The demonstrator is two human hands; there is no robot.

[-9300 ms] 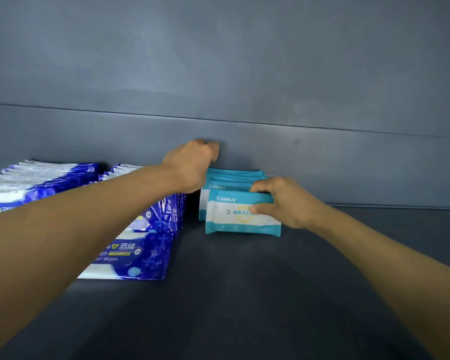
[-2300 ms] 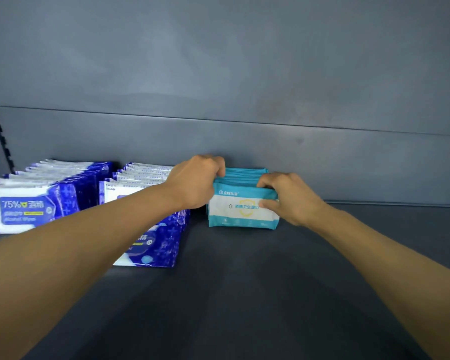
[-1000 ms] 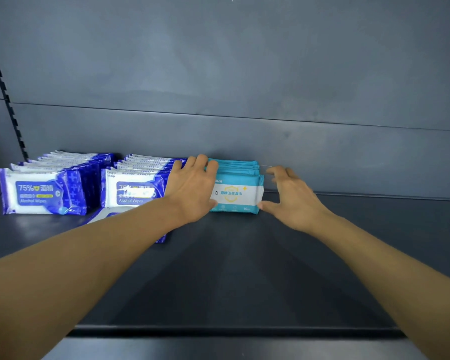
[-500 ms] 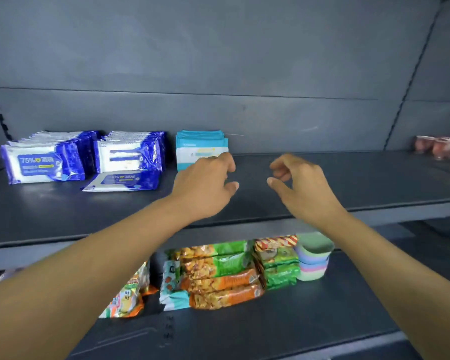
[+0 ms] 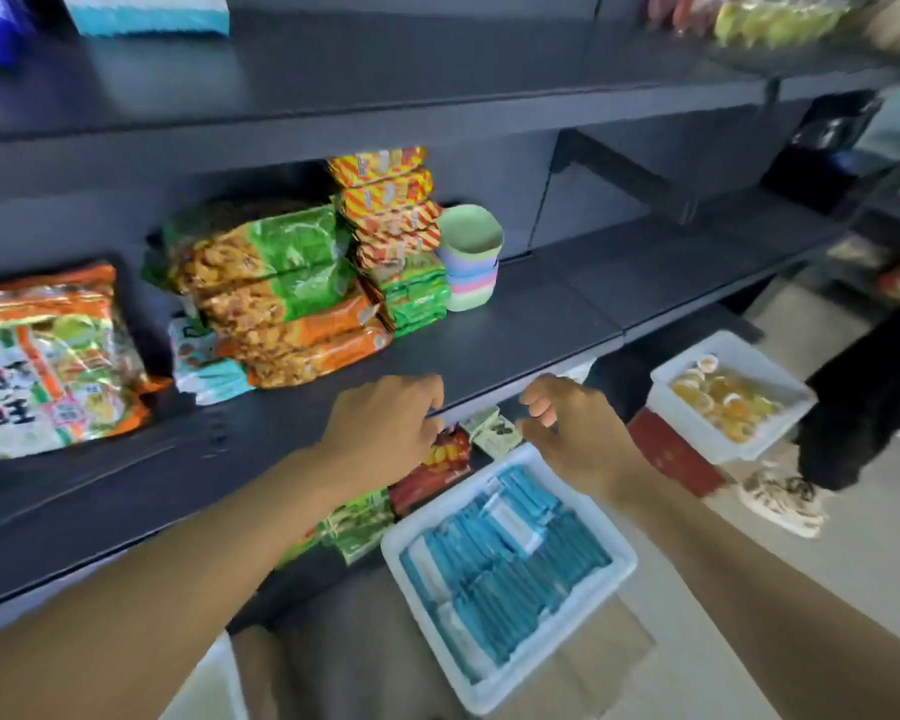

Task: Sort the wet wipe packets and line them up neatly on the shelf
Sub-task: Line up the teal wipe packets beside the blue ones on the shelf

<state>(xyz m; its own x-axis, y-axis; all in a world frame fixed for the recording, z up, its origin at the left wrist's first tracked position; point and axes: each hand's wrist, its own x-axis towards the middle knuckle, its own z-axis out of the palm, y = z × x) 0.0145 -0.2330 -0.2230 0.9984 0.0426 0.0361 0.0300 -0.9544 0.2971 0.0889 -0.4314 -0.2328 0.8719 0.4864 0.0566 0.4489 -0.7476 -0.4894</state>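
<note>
Restocking step: left hand [image 5: 385, 428] and right hand [image 5: 572, 433], loosely curled, empty, above white bin [image 5: 614, 574] of teal wipe packets [image 5: 510, 553]; next, grasp packets.

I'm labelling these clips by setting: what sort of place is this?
Probably a small shop being restocked: dark tiered shelving carries stacked snack bags, and a white bin of teal wipe packets waits below.

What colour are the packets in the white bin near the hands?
Teal blue, some with white showing, packed in the white bin. Packets show best in the head view.
</note>
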